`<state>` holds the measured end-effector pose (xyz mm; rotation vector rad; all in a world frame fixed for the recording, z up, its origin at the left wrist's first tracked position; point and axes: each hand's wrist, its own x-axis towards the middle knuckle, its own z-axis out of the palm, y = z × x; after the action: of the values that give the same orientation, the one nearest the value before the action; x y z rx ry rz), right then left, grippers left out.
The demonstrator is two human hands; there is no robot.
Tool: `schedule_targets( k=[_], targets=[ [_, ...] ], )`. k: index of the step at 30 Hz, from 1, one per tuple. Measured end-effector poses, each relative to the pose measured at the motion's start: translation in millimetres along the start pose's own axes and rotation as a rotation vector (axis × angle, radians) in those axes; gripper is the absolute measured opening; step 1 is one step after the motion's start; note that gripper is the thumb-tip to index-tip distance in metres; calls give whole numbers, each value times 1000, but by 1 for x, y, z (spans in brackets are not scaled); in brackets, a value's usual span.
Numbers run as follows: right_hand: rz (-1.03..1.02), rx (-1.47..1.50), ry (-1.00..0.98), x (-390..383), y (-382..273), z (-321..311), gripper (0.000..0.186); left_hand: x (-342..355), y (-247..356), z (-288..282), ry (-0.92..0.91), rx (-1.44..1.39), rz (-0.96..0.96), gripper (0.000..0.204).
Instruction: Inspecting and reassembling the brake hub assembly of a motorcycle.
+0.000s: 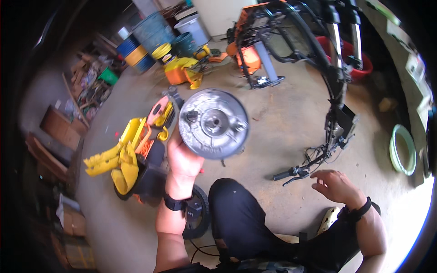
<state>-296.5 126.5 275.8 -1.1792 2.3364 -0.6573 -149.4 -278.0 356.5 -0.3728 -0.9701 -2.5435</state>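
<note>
A round silver metal hub plate (214, 139) with a centre hole is held up by my left hand (182, 157), whose fingers are mostly hidden behind it. My right hand (337, 186) hangs over my right thigh with fingers loosely bent and apart, holding nothing visible. Just beyond it a handlebar (284, 174) with a lever and cables rests low, joined to a black frame (318, 54) with silver fork tubes. A tire (198, 218) lies beside my left forearm, behind my knee.
Yellow and orange body panels (127, 164) lie at left and more (177, 73) behind. Drums (136, 52), tubs and bins line the back wall. A red tub (364, 68) and pale green basin (403, 150) sit at right, with scrap piles (86, 77) along the far left.
</note>
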Motion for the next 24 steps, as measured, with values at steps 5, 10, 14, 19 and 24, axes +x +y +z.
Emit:
schedule_targets(
  k=[5, 10, 14, 19, 24],
  targets=[
    [37, 273, 366, -6, -13, -17, 43, 25, -67, 64, -8, -22, -319, 46],
    [51, 735, 671, -40, -23, -23, 58, 37, -119, 91, -68, 9, -525, 46],
    [276, 880, 681, -55, -16, -18, 62, 35, -144, 89, -107, -17, -752, 58],
    [208, 956, 509, -61, -11, -18, 74, 19, -152, 87, 20, 148, -847, 60],
    [201, 989, 360, -52, -21, -14, 84, 8, -150, 87, 24, 178, -851, 49]
  ],
)
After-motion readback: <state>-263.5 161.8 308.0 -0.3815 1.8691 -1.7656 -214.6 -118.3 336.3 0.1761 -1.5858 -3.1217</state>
